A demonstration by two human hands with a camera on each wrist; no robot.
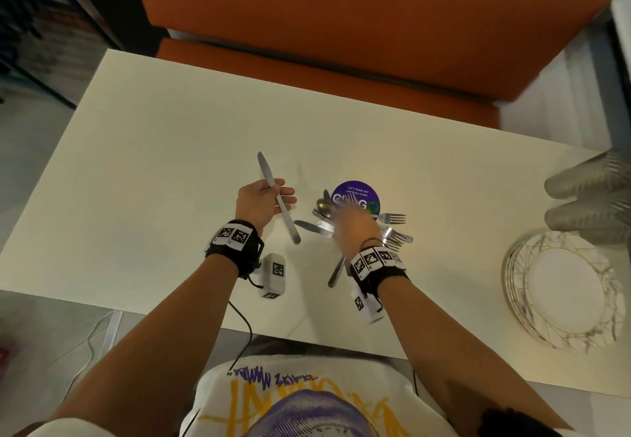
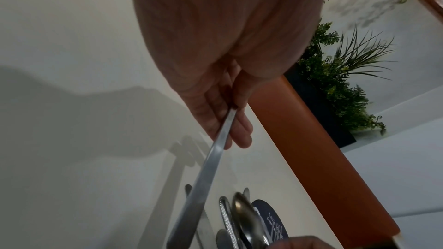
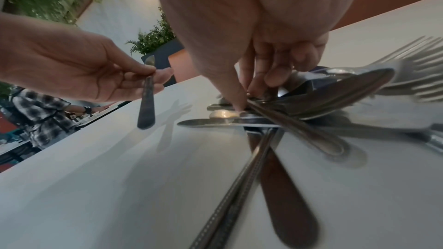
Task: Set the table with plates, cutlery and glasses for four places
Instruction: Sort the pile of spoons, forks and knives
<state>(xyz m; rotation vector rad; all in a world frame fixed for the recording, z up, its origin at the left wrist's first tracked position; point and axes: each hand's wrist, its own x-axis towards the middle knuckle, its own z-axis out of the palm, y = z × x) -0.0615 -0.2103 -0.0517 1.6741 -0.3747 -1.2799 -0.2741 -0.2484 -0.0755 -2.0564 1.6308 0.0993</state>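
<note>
My left hand [image 1: 264, 202] grips a table knife [image 1: 264, 168] by its middle and holds it just above the white table [image 1: 153, 163], blade pointing away; the left wrist view shows the knife [image 2: 206, 173] running out from the fingers [image 2: 239, 130]. A pile of cutlery [image 1: 392, 231] with knives, forks [image 3: 412, 71] and spoons lies right of it. My right hand [image 1: 355, 223] is down on the pile, thumb and fingers [image 3: 275, 79] pinching pieces in it; which piece I cannot tell. A stack of plates [image 1: 560, 286] and ribbed glasses [image 1: 587, 197] stand at the right edge.
A round purple sticker [image 1: 356, 194] lies under the pile. An orange bench [image 1: 341, 27] runs along the far side of the table. Potted plants [image 2: 335, 82] stand beyond it. A person in a plaid shirt [image 3: 40, 113] is at another table.
</note>
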